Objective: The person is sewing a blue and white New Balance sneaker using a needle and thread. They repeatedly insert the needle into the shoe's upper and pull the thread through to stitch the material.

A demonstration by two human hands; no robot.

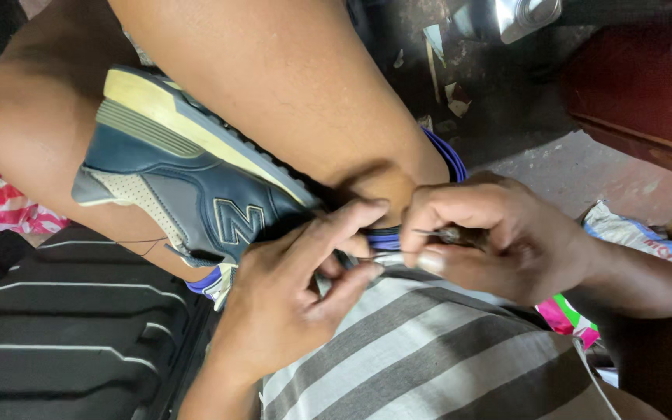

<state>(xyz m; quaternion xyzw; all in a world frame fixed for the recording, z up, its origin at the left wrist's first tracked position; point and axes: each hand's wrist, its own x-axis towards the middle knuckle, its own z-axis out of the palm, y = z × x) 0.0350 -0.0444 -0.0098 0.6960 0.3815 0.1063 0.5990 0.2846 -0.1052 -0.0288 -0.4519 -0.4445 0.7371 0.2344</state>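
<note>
1. a blue sneaker [196, 183] with a cream sole lies wedged between the person's bare legs, sole edge turned toward 12 o'clock, toe toward 9 o'clock and heel end toward 3 o'clock, where both hands meet.
2. the left hand [293, 288] comes in from 6 o'clock, its fingers curled nearly closed, index finger and thumb pinching at the heel end of the shoe; exactly what sits between the fingertips cannot be told.
3. the right hand [491, 237] enters from 3 o'clock, closed in a tight pinch around a thin metal tool [441, 232], its point aimed toward 9 o'clock at the shoe's purple collar [383, 237].
4. the two hands are almost touching, fingertips just beside each other over the heel of the sneaker.
5. a thin dark thread [138, 245] trails across the leg below the shoe, toward 8 o'clock.
6. grey and white striped cloth [429, 350] covers the person's lap at 6 o'clock, directly under the hands.
7. a black ribbed mat [71, 334] fills the corner at 8 o'clock.
8. a metal can [526, 15] stands on the dirty floor [585, 167] at 1 o'clock, well apart from the hands, with scraps of paper near it.
9. colourful plastic packets [631, 233] lie at 3 o'clock, behind the right wrist.
</note>
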